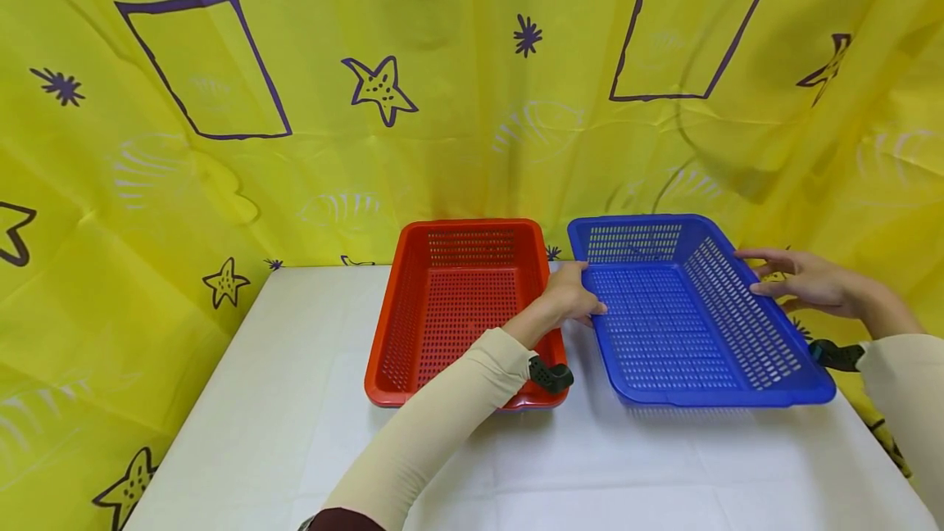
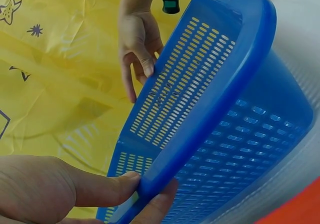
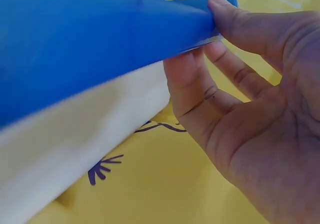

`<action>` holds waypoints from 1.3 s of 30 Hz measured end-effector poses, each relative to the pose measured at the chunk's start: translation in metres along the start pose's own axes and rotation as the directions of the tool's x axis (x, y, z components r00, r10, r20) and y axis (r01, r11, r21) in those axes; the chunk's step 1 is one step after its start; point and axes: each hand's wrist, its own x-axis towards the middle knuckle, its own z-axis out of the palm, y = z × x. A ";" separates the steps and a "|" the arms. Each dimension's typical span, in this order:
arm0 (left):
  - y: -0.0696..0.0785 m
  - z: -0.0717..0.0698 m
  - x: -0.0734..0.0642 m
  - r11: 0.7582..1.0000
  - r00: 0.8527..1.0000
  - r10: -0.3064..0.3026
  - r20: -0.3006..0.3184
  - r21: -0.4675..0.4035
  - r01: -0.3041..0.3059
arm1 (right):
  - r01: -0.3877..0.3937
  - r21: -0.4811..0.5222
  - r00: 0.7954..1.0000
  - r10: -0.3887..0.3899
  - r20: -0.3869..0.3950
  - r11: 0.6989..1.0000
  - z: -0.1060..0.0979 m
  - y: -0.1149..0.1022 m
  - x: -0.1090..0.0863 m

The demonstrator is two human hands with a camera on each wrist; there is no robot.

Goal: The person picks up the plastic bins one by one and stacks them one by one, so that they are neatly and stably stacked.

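Note:
A blue plastic basket (image 1: 671, 326) with slotted walls is tilted over the right part of the white table. My left hand (image 1: 571, 293) pinches its left rim, thumb on the inner side and fingers beneath, as the left wrist view shows. At the opposite rim, my right hand (image 1: 811, 279) holds on with the thumb on top and the fingertips under the edge (image 3: 240, 79). Inside the blue basket only its perforated floor shows. Just left of it stands a red plastic basket (image 1: 383, 326) of similar shape, partly covered by my left forearm.
The white table (image 1: 295, 400) runs up to a yellow patterned curtain (image 1: 457, 138) at the back and both sides. A black band (image 1: 549, 374) sits on my left wrist, over the red basket's front right corner. The right wrist is close to the table's right edge.

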 end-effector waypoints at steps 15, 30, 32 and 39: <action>0.001 -0.001 -0.001 1.000 1.000 0.001 0.011 -0.005 -0.001 | 0.026 -0.124 0.999 -0.030 -0.025 0.992 0.001 -0.006 -0.005; 0.003 -0.032 -0.001 0.982 0.978 0.141 0.154 -0.145 -0.118 | 0.064 -0.155 0.990 -0.082 -0.114 0.986 0.000 -0.017 -0.015; 0.005 -0.036 -0.001 0.973 0.971 0.155 0.181 -0.201 -0.118 | 0.070 -0.155 0.987 -0.091 -0.135 0.985 -0.002 -0.017 -0.017; 0.016 -0.047 -0.006 0.962 0.960 0.185 0.212 -0.238 -0.132 | 0.100 -0.099 0.980 -0.115 -0.164 0.990 -0.012 -0.019 -0.025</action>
